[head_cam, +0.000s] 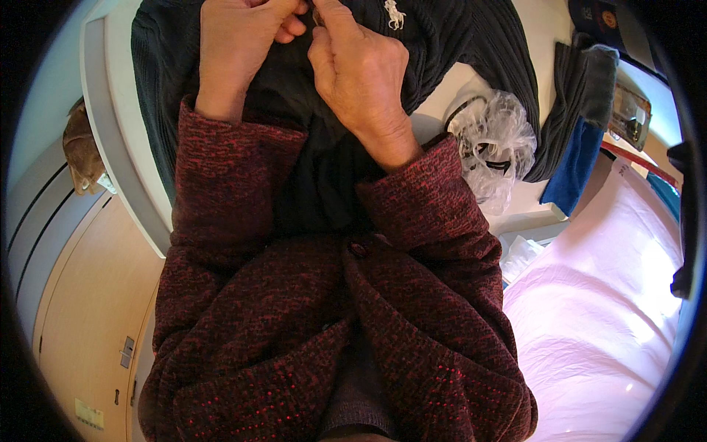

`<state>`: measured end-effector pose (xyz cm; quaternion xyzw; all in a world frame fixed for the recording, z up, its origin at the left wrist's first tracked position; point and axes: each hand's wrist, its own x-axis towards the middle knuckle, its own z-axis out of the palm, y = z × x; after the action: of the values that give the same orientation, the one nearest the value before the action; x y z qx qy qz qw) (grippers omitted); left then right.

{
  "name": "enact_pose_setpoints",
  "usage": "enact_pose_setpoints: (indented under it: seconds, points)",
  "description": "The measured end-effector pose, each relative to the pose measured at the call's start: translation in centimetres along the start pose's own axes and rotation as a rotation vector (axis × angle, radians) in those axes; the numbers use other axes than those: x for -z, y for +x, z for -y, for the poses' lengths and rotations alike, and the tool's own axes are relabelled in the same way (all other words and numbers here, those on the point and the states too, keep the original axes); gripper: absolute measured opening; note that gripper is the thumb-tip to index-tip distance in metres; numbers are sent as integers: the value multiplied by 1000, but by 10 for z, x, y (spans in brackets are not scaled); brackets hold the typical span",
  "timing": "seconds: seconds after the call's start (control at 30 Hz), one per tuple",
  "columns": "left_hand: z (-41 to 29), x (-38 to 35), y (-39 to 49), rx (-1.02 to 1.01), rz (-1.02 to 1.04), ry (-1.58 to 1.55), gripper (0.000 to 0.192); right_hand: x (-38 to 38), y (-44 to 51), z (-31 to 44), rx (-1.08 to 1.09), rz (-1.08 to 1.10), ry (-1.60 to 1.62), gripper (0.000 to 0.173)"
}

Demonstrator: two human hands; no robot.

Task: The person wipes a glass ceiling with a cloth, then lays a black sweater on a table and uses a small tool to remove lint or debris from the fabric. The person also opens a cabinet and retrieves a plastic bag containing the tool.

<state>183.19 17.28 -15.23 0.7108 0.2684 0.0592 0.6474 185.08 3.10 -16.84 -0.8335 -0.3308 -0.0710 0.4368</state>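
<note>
A black ribbed knit sweater [436, 44] is spread over a pale tabletop in front of me, with a small white embroidered horse-and-rider emblem [395, 15] on it. Over the sweater, at the upper edge of the view, my left hand [240, 47] has its fingers curled and thumb pressed inward. Close beside it, my right hand [364, 72] has its index finger extended and thumb bent beneath. The fingertips of both hands meet near the picture's top edge and are partly cut off. Whatever they pinch there is too hidden to make out.
Right of the sweater lies a crumpled clear plastic bag [497, 149] with black cord-like pieces. Beyond it are folded dark grey fabric [580, 83] and blue cloth [571, 166]. Pinkish-white sheeting [596, 309] fills the lower right. A wooden door [94, 298] stands at left.
</note>
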Motion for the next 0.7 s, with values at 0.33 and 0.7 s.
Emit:
enact_pose_setpoints:
  seconds: [0.33,0.7]
  points:
    - [-3,-1,-5,-62,-46,204,8,2,2,5,-49,77,-106,42]
    - [4,-1,-1,-181,-69,254,6,6,4,4,-34,71,-94,41]
